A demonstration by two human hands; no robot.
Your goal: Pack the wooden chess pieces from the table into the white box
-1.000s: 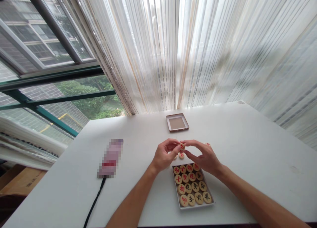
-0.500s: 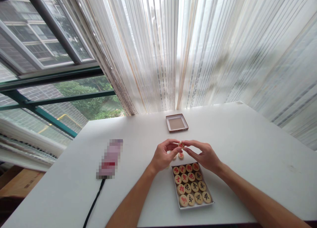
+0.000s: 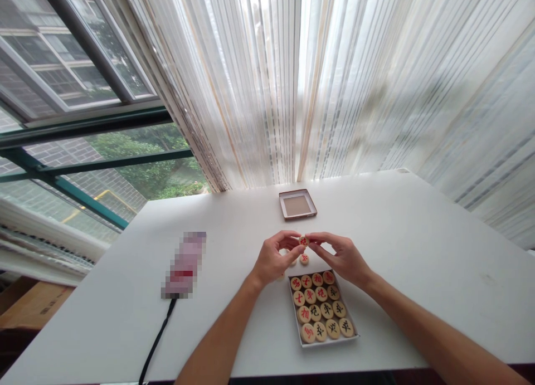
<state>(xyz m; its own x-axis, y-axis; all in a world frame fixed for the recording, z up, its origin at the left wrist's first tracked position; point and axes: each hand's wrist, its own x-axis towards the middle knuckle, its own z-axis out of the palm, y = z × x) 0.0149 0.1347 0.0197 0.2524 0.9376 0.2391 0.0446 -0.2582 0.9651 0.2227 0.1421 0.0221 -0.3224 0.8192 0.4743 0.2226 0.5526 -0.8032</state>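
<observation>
Between my two hands, raised over the far side of the box, is a round wooden Chinese chess piece [image 3: 304, 240] with a red character facing me. My left hand [image 3: 276, 256] pinches it from the left, and my right hand [image 3: 340, 255] grips its right edge with thumb and fingertips. Below them, another red-marked piece [image 3: 304, 259] lies on the table, with more pieces partly hidden behind my left hand. The shallow white box [image 3: 329, 343] nearer me holds rows of pieces, red characters mostly at the far and left side, black ones at the near right.
Beyond my hands lies the box lid [image 3: 298, 206], inside facing up. On the left, a blurred-out pinkish object [image 3: 184, 265] has a black cable [image 3: 156, 340] running to the near edge. The white table [image 3: 418, 273] backs onto striped curtains [image 3: 267, 95] and a window [image 3: 75, 50].
The view has shifted slightly, so everything sits a little higher. Between my fingers, the piece has turned a little, its red character now facing me more squarely.
</observation>
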